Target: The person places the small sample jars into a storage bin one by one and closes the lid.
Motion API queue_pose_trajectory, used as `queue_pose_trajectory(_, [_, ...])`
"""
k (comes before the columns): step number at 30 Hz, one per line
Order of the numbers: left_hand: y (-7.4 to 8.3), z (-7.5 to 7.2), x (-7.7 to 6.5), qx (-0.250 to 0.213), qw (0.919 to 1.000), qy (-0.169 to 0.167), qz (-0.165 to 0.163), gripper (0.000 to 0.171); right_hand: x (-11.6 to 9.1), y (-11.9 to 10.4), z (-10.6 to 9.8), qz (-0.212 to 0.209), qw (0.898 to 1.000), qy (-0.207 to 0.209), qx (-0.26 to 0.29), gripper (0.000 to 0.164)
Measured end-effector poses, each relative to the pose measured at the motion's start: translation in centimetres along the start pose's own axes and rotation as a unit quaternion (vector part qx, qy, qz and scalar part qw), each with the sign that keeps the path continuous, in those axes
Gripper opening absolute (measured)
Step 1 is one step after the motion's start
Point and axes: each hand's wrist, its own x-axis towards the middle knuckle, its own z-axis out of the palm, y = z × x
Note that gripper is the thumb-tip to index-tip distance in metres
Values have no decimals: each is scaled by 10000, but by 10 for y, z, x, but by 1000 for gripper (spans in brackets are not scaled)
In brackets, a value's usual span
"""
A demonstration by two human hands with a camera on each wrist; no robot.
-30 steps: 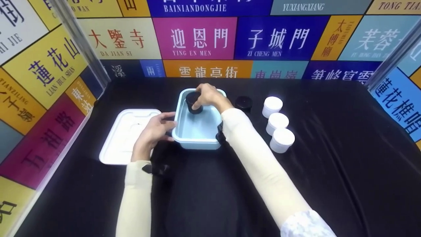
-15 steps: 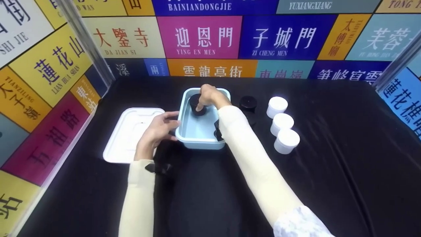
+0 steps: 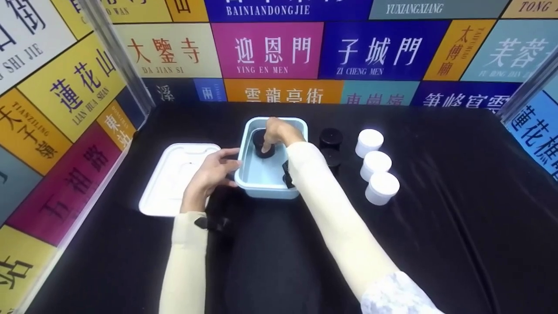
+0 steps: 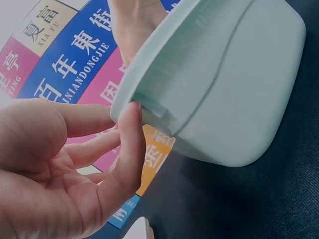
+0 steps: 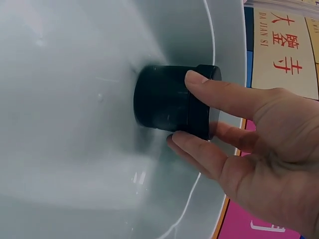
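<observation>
A light blue rectangular box [image 3: 270, 190] stands in the middle of the black-covered table. Inside it, near the back left corner, is a black lidded jar [image 5: 164, 97]. My right hand [image 3: 279, 132] holds this jar near its lid, thumb on one side and fingers on the other, and the jar's base meets the box floor. At the box's left side, my left hand [image 3: 213, 170] touches the outside near the rim with its fingers extended. The left wrist view shows the thumb [image 4: 130, 124] just under the rim, with the index fingertip hidden behind the edge.
Two more black jars [image 3: 330, 138] stand right of the box, one partly hidden by the right sleeve. Further right are three white lidded jars [image 3: 377, 165] in a row. A white lid [image 3: 174, 179] lies left of the box. Printed panels [image 3: 266, 50] border the table.
My right hand lowers the black jar slightly into the box's back left corner, its fingers still around it. The left hand stays at the box's side. The head view shifts a little.
</observation>
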Motion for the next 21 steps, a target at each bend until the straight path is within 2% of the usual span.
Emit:
queue_pose_trajectory(7, [0, 0, 0, 54, 10000, -44, -27, 51, -7, 4, -9, -210, 9993, 281, -111, 61])
queue_pose_trajectory(13, [1, 1, 1, 19, 10000, -40, -45, 52, -19, 12, -17, -457, 9974, 558, 53, 69])
queue_pose_trajectory(17, [2, 1, 0, 39, 10000, -49, -34, 52, -31, 18, -20, -757, 9947, 615, 330, 67])
queue_pose_trajectory(21, [3, 2, -1, 108, 9999, -26, -33, 53, -45, 23, -22, -931, 9899, 672, 832, 64])
